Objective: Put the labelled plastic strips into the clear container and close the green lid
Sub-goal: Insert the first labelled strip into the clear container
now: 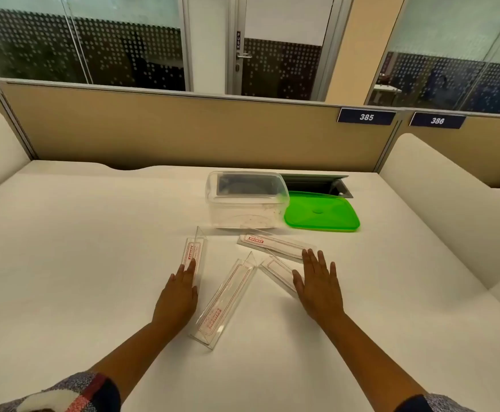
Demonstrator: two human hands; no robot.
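Observation:
Several clear plastic strips with red labels lie scattered on the white table. The left strip (pixel 193 254) lies under the fingertips of my left hand (pixel 180 292), which rests flat. The long middle strip (pixel 223 301) slants between my hands. My right hand (pixel 320 283) lies flat with fingers apart, covering the near end of a short strip (pixel 275 270). The far strip (pixel 268 242) lies just beyond that hand's fingertips. Behind them stands the clear container (pixel 245 200), open and without strips inside. The green lid (pixel 321 212) lies flat to its right.
A grey cable hatch (pixel 317 183) is open in the table behind the lid. A tan partition (pixel 183 129) closes the back of the desk. Padded white side panels (pixel 450 197) flank the table on both sides.

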